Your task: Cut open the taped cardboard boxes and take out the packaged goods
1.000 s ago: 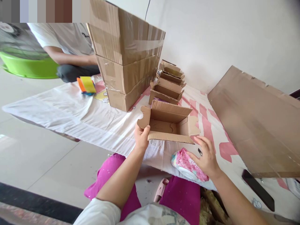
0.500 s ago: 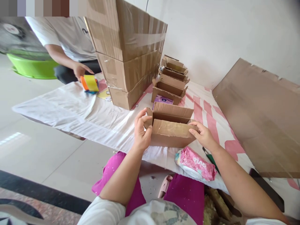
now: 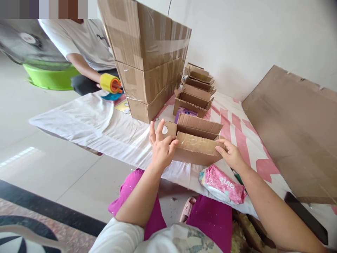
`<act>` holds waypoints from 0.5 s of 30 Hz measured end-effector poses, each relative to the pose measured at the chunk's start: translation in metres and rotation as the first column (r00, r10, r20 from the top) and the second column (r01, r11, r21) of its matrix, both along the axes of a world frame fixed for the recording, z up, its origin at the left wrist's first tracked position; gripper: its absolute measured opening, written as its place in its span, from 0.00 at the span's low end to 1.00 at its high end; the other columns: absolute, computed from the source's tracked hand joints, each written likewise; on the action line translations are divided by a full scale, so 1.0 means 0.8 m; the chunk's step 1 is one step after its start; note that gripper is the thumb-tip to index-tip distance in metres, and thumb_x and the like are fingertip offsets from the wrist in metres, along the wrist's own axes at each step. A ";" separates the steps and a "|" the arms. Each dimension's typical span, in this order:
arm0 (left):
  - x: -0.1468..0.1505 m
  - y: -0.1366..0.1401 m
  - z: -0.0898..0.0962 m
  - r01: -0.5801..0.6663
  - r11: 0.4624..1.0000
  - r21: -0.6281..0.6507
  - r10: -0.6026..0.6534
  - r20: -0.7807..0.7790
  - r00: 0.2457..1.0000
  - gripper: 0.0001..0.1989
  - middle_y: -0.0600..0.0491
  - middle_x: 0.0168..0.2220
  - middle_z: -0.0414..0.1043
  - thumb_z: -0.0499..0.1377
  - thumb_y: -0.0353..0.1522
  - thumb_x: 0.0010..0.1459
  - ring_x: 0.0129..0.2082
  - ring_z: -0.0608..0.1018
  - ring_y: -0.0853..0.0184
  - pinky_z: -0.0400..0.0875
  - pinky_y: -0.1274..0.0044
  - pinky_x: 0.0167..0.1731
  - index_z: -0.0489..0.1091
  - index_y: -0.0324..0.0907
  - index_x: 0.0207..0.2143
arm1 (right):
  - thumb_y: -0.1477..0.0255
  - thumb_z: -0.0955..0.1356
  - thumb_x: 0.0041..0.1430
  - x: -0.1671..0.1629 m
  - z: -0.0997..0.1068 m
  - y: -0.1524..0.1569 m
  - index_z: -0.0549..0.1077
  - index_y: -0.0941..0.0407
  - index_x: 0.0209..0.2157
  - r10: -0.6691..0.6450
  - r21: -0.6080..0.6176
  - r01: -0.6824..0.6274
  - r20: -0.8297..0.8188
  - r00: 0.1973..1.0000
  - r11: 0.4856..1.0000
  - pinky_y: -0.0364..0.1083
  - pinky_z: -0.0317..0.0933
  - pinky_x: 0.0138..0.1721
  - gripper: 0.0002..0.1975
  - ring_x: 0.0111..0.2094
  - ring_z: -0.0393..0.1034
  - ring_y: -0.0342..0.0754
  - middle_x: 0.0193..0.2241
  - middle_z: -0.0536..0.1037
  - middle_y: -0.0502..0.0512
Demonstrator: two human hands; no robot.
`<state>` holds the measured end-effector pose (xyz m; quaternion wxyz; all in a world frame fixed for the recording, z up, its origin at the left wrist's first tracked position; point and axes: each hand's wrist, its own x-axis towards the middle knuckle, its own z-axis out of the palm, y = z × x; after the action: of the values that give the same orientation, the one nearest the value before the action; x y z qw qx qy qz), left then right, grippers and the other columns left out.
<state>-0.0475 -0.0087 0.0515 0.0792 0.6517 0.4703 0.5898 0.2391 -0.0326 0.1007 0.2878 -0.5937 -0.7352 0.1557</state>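
In front of me at the table's edge stands an open cardboard box with its flaps up. My left hand pinches the left end of its near flap between thumb and index finger, while the other fingers stick up beside the left side flap. With thumb and fingers, my right hand grips the near flap's right end. A pink pack of wipes lies just below my right hand. Behind the box sits a purple box, partly covered.
A tall stack of taped cardboard boxes stands behind to the left. Several open boxes line up beyond mine. A co-worker's hand holds a tape dispenser. A large cardboard sheet leans at right; a dark phone lies nearby.
My left hand has shifted from the left side flap to the near flap's corner, its fingers raised. The co-worker's tape dispenser has been lifted and turned. The view has swung slightly left.
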 end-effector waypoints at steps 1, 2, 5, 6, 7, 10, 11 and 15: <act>0.000 0.001 -0.001 0.030 0.999 -0.018 -0.030 -0.010 0.999 0.15 0.53 0.67 0.53 0.58 0.43 0.60 0.69 0.41 0.45 0.39 0.51 0.65 0.75 0.43 0.27 | 0.60 0.64 0.63 -0.001 0.002 0.000 0.71 0.53 0.47 -0.034 0.068 0.030 0.050 0.998 0.997 0.51 0.67 0.40 0.16 0.38 0.72 0.51 0.41 0.77 0.55; 0.000 0.001 -0.003 0.049 0.998 -0.034 -0.049 -0.016 0.999 0.16 0.53 0.67 0.53 0.59 0.43 0.59 0.69 0.41 0.45 0.40 0.50 0.64 0.74 0.43 0.26 | 0.60 0.65 0.62 -0.004 0.005 0.000 0.71 0.54 0.47 -0.082 0.169 0.062 0.110 0.991 0.984 0.54 0.66 0.43 0.16 0.41 0.71 0.53 0.42 0.77 0.57; 0.005 0.001 -0.007 0.039 0.998 -0.054 -0.040 -0.018 0.999 0.16 0.52 0.67 0.53 0.59 0.41 0.59 0.69 0.44 0.45 0.45 0.50 0.63 0.72 0.42 0.23 | 0.63 0.68 0.59 -0.022 0.018 -0.007 0.73 0.54 0.46 -0.234 0.502 0.082 0.248 0.940 0.861 0.62 0.59 0.51 0.15 0.48 0.66 0.60 0.45 0.75 0.61; 0.008 0.001 -0.008 0.026 0.998 -0.051 -0.027 -0.022 0.999 0.16 0.51 0.66 0.53 0.59 0.40 0.60 0.69 0.44 0.45 0.46 0.51 0.63 0.71 0.41 0.23 | 0.64 0.68 0.59 -0.031 0.022 -0.011 0.73 0.54 0.46 -0.234 0.554 0.040 0.282 0.930 0.831 0.62 0.58 0.52 0.14 0.49 0.66 0.60 0.46 0.74 0.61; 0.010 0.000 -0.008 0.013 0.999 -0.047 -0.014 -0.030 0.999 0.16 0.50 0.66 0.54 0.59 0.40 0.60 0.69 0.45 0.45 0.47 0.50 0.63 0.71 0.41 0.23 | 0.65 0.68 0.60 -0.041 0.025 -0.016 0.73 0.53 0.46 -0.193 0.566 -0.024 0.320 0.927 0.824 0.62 0.59 0.52 0.13 0.48 0.66 0.60 0.45 0.75 0.60; 0.014 -0.001 -0.008 -0.013 0.999 -0.040 0.011 -0.047 0.999 0.14 0.48 0.65 0.55 0.59 0.38 0.59 0.68 0.46 0.45 0.47 0.50 0.63 0.70 0.41 0.23 | 0.67 0.67 0.62 -0.070 0.024 -0.025 0.74 0.50 0.46 0.035 0.474 -0.253 0.421 0.907 0.843 0.59 0.61 0.50 0.11 0.46 0.66 0.56 0.42 0.77 0.56; 0.015 -0.001 -0.008 -0.018 0.999 -0.039 0.016 -0.045 0.999 0.14 0.48 0.64 0.56 0.59 0.38 0.59 0.68 0.47 0.45 0.48 0.50 0.63 0.70 0.41 0.23 | 0.67 0.67 0.62 -0.078 0.020 -0.026 0.74 0.50 0.46 0.091 0.444 -0.303 0.438 0.894 0.843 0.58 0.62 0.50 0.11 0.46 0.66 0.56 0.42 0.77 0.56; 0.017 -0.002 -0.006 -0.032 0.999 -0.041 0.030 -0.034 0.999 0.13 0.47 0.62 0.58 0.60 0.37 0.59 0.67 0.50 0.46 0.51 0.51 0.62 0.69 0.41 0.23 | 0.70 0.66 0.63 -0.099 -0.001 -0.016 0.76 0.50 0.46 0.115 0.448 -0.345 0.465 0.878 0.825 0.56 0.61 0.50 0.11 0.46 0.65 0.54 0.43 0.78 0.54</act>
<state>-0.0342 -0.0105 0.0464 0.0756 0.6524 0.4938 0.5699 0.1602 -0.0456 0.1003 0.2511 -0.4177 -0.8612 -0.1444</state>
